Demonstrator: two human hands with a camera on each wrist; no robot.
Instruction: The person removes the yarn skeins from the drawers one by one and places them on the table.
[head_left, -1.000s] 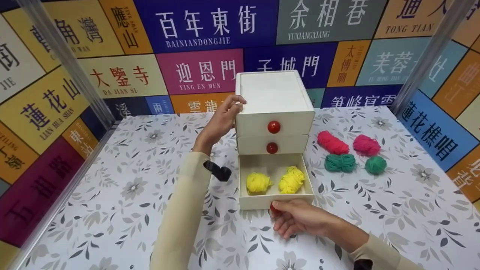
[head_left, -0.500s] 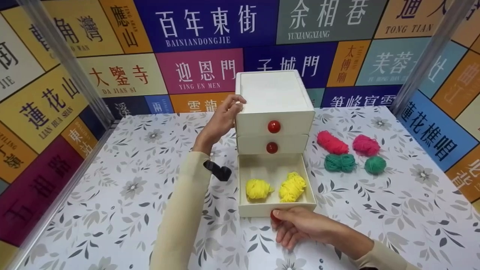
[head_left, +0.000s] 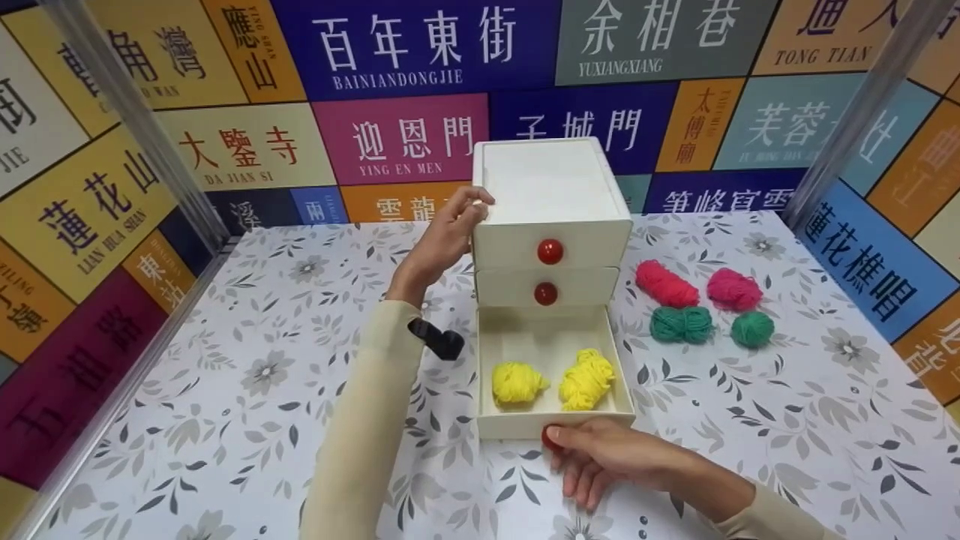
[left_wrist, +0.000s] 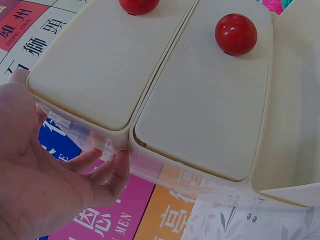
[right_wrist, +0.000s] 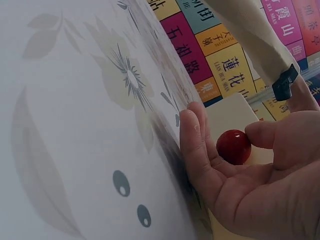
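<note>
A small white drawer cabinet (head_left: 551,180) with red knobs stands on the table, its bottom drawer (head_left: 517,428) pulled out. Inside that drawer lie two yellow yarn bundles, one on the left (head_left: 518,382) and one on the right (head_left: 587,381). My left hand (head_left: 448,232) holds the cabinet's upper left edge; in the left wrist view, fingers (left_wrist: 117,172) bend against its clear side. With thumb and a finger, my right hand (head_left: 611,454) pinches the bottom drawer's red knob (right_wrist: 234,147); its other fingers hang below. The upper two drawers are closed.
Right of the cabinet lie a red yarn bundle (head_left: 667,284), a pink one (head_left: 734,289) and two green ones, one long (head_left: 681,325) and one round (head_left: 752,329). A floral cloth (head_left: 247,420) covers the table. Sign-printed walls (head_left: 405,139) stand behind.
The bottom drawer has slid further out toward me, with my right hand on its knob and the yellow yarn inside. My left hand has stayed on the cabinet.
</note>
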